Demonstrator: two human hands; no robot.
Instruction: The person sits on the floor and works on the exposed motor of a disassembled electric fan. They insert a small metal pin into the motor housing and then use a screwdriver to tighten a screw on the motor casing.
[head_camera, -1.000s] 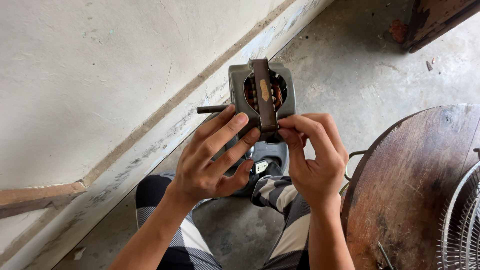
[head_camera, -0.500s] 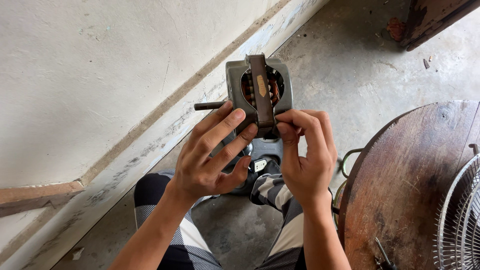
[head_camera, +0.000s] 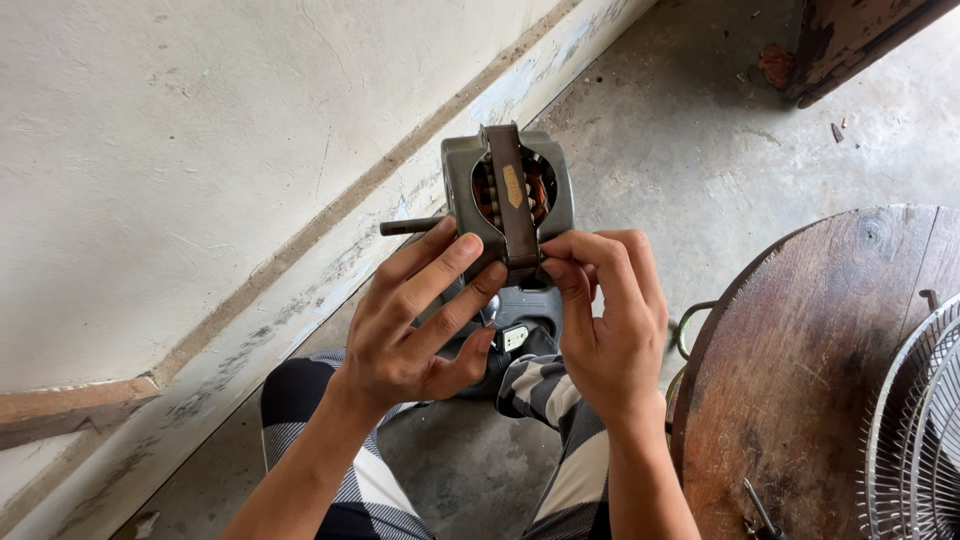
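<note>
view: head, single | looks: steeply down, forward | range: close over hands (head_camera: 500, 320) and lap | edges: wall (head_camera: 200, 150) left, round wooden worktop (head_camera: 820, 380) right

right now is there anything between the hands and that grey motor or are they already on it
Nothing visible stands between them. The left hand cradles the grey motor from its near left side, below the shaft, and the right hand pinches the lower end of the brown bracket across its face. Both are in direct contact.
</note>
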